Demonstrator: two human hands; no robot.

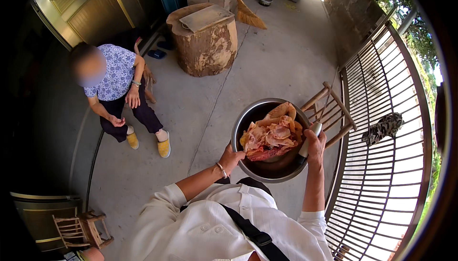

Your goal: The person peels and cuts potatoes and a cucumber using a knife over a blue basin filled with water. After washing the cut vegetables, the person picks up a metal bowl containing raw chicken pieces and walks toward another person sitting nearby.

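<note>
Item 1: a steel bowl of raw meat pieces, which we held up before our chest, over the concrete floor. Our left hand closed on its near-left rim; our right hand gripped the right rim together with a white-handled knife, its blade hard to make out. Item 2: a wooden chair, partly hidden behind the bowl. Item 3: a seated person to the left. Item 4: a tree-stump block carrying 1 board, beyond.
</note>
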